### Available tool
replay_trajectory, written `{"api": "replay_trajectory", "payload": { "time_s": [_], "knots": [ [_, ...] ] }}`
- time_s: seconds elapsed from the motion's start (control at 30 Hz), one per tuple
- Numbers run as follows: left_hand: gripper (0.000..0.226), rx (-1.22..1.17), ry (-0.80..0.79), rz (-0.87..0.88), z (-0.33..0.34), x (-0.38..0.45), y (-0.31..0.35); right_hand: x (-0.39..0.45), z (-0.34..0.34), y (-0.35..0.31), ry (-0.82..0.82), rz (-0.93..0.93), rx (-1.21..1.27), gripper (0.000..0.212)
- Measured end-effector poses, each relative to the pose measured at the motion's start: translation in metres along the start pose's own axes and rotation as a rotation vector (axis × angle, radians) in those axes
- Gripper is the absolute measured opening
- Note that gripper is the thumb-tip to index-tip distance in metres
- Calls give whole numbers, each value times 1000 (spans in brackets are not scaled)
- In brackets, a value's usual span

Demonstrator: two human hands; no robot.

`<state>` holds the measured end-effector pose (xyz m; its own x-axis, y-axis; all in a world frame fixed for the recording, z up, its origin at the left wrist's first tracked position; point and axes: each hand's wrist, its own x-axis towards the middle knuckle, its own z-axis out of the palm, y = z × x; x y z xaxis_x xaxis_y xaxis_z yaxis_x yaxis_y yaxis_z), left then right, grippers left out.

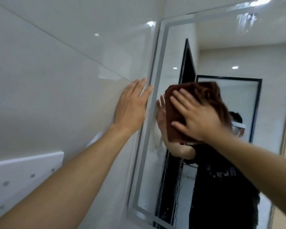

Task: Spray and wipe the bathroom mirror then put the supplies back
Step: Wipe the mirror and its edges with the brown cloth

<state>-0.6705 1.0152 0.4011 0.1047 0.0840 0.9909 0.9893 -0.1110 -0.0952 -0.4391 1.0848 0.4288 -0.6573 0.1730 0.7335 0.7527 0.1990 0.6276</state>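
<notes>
At the far left a white wall fixture (23, 176) with small square marks sits on the tiled wall (56, 66). The person's left hand (130, 109) lies flat on that wall, just beside the mirror's frosted edge, fingers straight and slightly spread, its grip open and holding nothing; judging by the outstretched arm, it serves as a brace so the body stays steady while the other hand works. Further right, the mirror (221, 52) shows wet streaks running down its lower part, so spraying appears done and wiping is under way. The right hand (198, 118) presses a folded brown cloth (205, 95) flat against the glass, fingers extended and fanned over it, palm pushing rather than clutching. No spray bottle is in view.
</notes>
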Motion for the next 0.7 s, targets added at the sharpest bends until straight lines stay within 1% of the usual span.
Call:
{"api": "replay_trajectory", "payload": {
  "time_s": [0.13,0.23,0.33,0.43,0.53,0.6,0.63,0.7],
  "knots": [
    [63,-41,35,-45,2,0,1,41,-29,61,28,71,-116,85],
    [66,-92,53,-69,4,-3,5,49,-26,63,58,131,-115,85],
    [67,-148,55,-107,9,-11,12,46,-21,40,55,195,-46,85],
    [67,-195,36,-140,16,-25,17,35,-8,10,38,142,-9,84],
    [60,-214,21,-169,24,-42,21,12,10,-36,21,92,52,83],
    [64,-208,1,-185,25,-54,26,-6,22,-69,-9,84,104,82],
    [64,-200,-7,-193,25,-61,29,-14,27,-83,-20,90,141,80],
    [56,-214,14,-213,26,-76,38,-24,31,-102,-2,111,253,72]
  ]
}}
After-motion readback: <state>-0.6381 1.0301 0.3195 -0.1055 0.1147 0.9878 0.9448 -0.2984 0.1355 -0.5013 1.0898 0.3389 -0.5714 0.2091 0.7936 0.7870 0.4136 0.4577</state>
